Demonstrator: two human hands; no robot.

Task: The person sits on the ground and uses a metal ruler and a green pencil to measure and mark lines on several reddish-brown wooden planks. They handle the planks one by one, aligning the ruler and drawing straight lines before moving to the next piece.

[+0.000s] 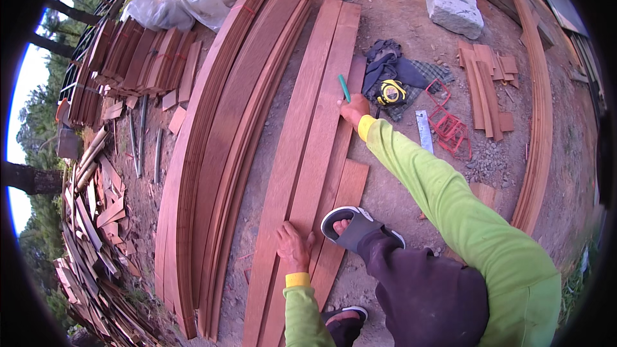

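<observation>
Two long reddish-brown wooden planks (pixel 308 164) lie side by side before me, with further boards beneath and beside their right edge. My left hand (pixel 295 246) rests on the nearer part of these planks, fingers slightly spread, nothing visible in it. Farther along, my right hand (pixel 355 110) is at the right-hand plank's outer edge. It holds a slim green pencil or marker (pixel 343 87), which points up and away from the fist. A shorter board (pixel 353 183) lies at a slight angle, close to my sandalled foot (pixel 354 226).
Stacked long boards (pixel 226 120) run along the left. Right of my right hand are a yellow-black tape measure (pixel 391 92), dark cloth (pixel 393 65), a metal ruler (pixel 424 131) and red strapping (pixel 450 130). Short wood pieces (pixel 487 86) and a pale block (pixel 450 0) lie farther right.
</observation>
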